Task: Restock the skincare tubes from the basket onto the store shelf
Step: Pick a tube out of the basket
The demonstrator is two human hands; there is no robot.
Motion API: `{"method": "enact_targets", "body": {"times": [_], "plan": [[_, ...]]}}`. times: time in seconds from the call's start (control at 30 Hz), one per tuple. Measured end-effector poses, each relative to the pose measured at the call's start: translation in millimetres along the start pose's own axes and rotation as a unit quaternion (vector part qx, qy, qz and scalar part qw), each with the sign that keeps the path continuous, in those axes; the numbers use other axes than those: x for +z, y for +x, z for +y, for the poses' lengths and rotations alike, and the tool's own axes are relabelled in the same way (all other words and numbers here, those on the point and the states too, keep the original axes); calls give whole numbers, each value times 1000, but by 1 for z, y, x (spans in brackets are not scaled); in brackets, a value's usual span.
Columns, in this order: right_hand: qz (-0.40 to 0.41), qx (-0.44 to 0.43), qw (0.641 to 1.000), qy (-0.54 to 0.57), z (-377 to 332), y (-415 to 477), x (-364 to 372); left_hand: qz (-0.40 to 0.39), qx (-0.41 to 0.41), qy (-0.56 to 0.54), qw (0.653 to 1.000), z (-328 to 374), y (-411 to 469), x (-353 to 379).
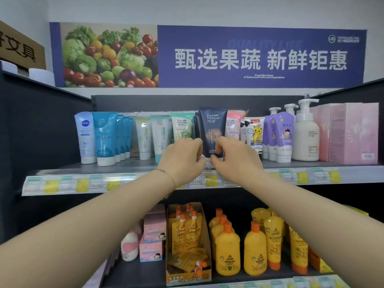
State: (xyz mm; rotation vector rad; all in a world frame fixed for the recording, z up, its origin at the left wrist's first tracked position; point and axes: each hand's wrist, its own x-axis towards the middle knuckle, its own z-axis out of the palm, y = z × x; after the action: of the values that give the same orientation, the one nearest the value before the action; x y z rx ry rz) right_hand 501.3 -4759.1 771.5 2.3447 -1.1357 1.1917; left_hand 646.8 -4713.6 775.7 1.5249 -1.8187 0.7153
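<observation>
The dark tube (212, 125) stands upright at the middle of the frame, in the row on the upper shelf (135, 164), with its white cap down near the front edge. Both hands are at its lower end. The right hand (231, 155) has its fingers curled round the bottom right of the tube. The left hand (182, 157) has curled fingers at the bottom left and seems to pinch it too, though its fingertips are partly hidden.

I judge this tube to be in the last part of its placing: it is in line and needs only squaring up and letting go. The row is already well filled. The basket is out of view, so what is left to stock cannot be told.

Neighbours crowd the slot. A green tube (181, 127) stands just left of the dark one and a pink tube (233, 123) just right, and either could tip when the hands come away. Further left are blue tubes (107, 138), and to the right stand pump bottles (305, 132) and pink boxes (349, 132). Yellow bottles (227, 252) fill the lower shelf at the bottom of the frame, and a banner (207, 57) hangs across the top.
</observation>
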Motion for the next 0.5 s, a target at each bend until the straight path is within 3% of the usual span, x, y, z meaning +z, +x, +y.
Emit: {"method": "enact_targets", "body": {"times": [0.17,0.5], "plan": [[-7,-34,999,-8,-17,-16,0,-1,48,26,998,-8,-28,-10],[-88,-75,993,30,-55,-64,23,-73,36,7,997,-19,-91,-10]]}}
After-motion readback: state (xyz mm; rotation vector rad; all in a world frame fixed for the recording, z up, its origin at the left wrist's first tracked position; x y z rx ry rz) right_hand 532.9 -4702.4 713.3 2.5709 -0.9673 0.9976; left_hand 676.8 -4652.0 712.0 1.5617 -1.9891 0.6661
